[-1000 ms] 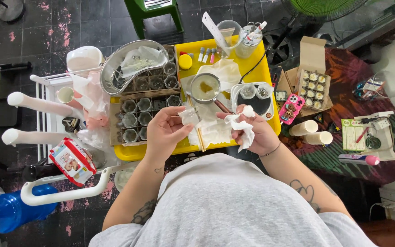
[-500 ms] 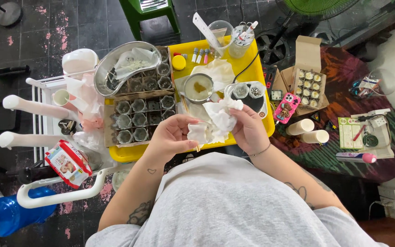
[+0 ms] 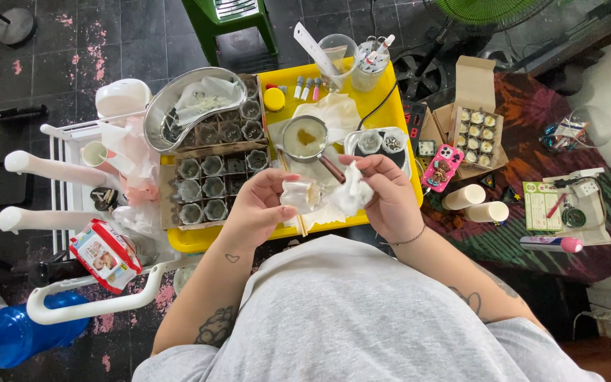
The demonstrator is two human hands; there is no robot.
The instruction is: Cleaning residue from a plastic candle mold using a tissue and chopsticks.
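Both hands are working over the near edge of the yellow tray (image 3: 397, 113). The left hand (image 3: 256, 209) is curling its fingers around a small pale cup (image 3: 300, 194), gripping it from the left. The right hand (image 3: 390, 194) is pinching a crumpled white tissue (image 3: 351, 198) between thumb and fingertips, and the tissue is sitting just beside the cup, seemingly touching it. A pair of wooden sticks (image 3: 300, 225) is lying under the hands at the tray's near edge.

Just beyond the hands, at the middle of the tray, a small metal pot (image 3: 304, 138) with yellowish wax inside is resting, its dark handle pointing toward the right hand. Along the tray's left edge, a cardboard crate of small glass jars (image 3: 213, 184) is sitting, with a kidney-shaped steel basin (image 3: 167, 106) overlapping its far corner. Off the tray's right edge, a pink phone (image 3: 442, 168) is lying, and beyond it an open box of small candles (image 3: 479, 131).
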